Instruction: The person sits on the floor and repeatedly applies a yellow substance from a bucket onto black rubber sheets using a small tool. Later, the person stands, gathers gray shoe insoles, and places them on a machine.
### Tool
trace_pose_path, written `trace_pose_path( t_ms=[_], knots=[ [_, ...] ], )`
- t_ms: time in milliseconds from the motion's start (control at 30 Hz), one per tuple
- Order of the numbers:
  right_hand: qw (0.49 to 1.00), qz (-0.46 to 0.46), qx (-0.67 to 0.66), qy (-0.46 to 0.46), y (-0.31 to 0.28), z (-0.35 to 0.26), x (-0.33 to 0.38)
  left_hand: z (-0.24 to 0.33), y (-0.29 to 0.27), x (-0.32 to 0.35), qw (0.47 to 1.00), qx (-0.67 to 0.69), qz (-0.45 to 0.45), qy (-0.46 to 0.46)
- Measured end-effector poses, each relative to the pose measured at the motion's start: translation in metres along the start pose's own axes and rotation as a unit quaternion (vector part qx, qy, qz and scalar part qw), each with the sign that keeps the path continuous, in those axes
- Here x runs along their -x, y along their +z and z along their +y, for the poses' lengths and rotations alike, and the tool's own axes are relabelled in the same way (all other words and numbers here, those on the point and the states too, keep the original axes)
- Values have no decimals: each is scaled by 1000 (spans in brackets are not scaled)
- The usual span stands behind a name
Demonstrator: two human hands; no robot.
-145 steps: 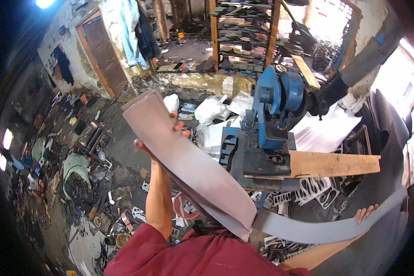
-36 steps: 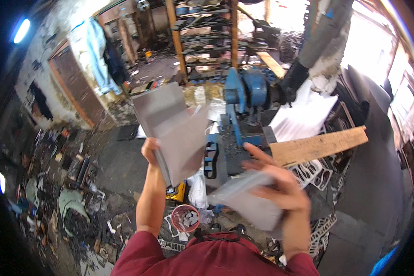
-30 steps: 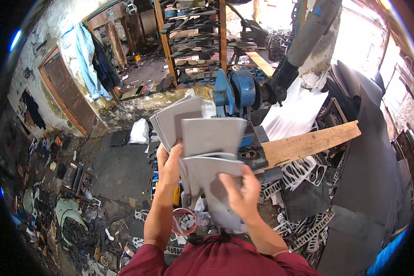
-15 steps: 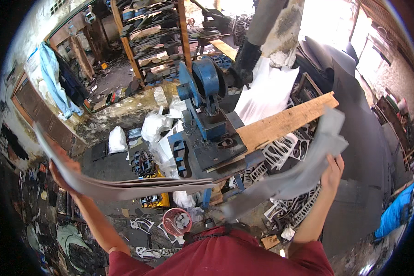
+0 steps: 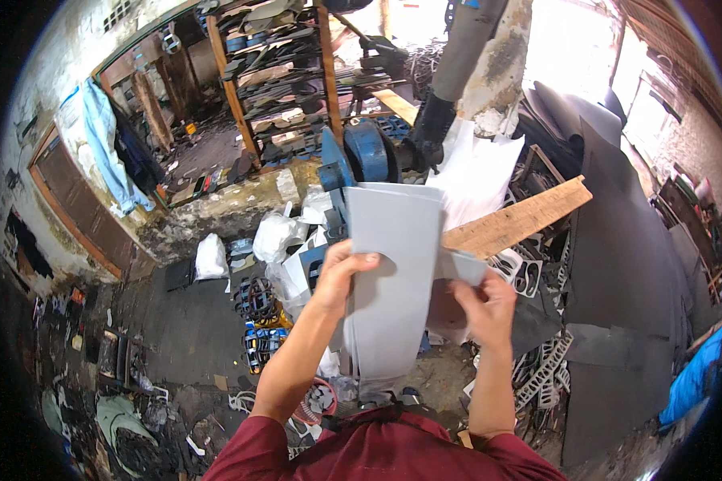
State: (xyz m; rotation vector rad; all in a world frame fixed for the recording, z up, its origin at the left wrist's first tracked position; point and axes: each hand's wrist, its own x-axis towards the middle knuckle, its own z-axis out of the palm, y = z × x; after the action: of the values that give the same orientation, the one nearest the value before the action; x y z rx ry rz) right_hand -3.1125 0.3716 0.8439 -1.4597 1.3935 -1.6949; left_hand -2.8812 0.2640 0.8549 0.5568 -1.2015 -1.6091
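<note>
I hold a long grey flexible sheet (image 5: 393,272) folded in front of my chest. My left hand (image 5: 341,272) grips its left edge near the fold, thumb on the front face. My right hand (image 5: 483,301) pinches the other part of the sheet lower on the right. The folded sheet stands upright and hides most of the blue machine (image 5: 361,156) behind it.
A wooden plank (image 5: 521,220) lies across the machine's table to the right. White sacks (image 5: 277,236) and punched-out scrap (image 5: 537,377) litter the floor. A rack of stacked sheets (image 5: 289,72) stands behind. A person in dark boots (image 5: 429,132) stands by white sheets. Dark sheets (image 5: 618,264) pile at right.
The sheet was stretched wide between my spread arms half a second ago. Both hands have come together in front of me and the sheet is now folded upright.
</note>
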Motion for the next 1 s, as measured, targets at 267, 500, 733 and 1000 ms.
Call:
trace_pose_path(
  t_ms=[267,500,733,1000],
  knots=[
    [987,50,-156,-7,-103,-24,1,-3,-16,-3,978,-97,118,143],
    [978,-14,-200,-49,19,-43,-21,-21,51,26,958,-174,39,224],
    [975,63,-28,-210,53,-17,-21,-35,41,22,954,251,-155,48],
    [969,-109,-29,-218,49,-25,-8,-8,34,25,991,21,-100,92]
  ],
)
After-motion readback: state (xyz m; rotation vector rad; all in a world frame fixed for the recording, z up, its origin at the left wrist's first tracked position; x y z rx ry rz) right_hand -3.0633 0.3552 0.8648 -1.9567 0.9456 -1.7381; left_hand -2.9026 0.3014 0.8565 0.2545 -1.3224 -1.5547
